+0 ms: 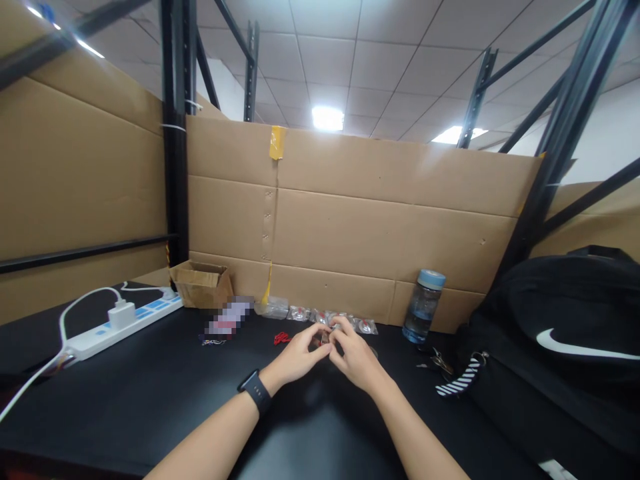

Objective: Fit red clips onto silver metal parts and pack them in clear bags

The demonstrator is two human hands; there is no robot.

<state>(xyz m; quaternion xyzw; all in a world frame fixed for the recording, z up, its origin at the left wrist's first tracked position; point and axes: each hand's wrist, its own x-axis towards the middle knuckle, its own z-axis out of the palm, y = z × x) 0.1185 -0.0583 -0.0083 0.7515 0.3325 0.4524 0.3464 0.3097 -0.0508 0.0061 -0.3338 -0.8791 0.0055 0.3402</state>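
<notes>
Pinching a small, half-hidden item (323, 339) with left grip (323, 341) and right grip (334, 340), I have open desk (165, 393) near left; cardboard wall (340, 233) bounds far side, bottle (423, 310) and backpack (565, 320) crowd right.

The left hand (299, 357) and right hand (354, 355) come together above the black tabletop (150, 407), fingertips pinching a small item (320, 339) mostly hidden by the fingers. A black smartwatch (255, 391) circles the left wrist. Just beyond lie a red cord (282, 338) and a row of clear plastic packets (299, 313). To the left sit an open cardboard box (203, 287) and a white power strip (150, 320); to the right, an upright water bottle (423, 308), keys (441, 362) and a black Nike backpack (560, 313).
</notes>
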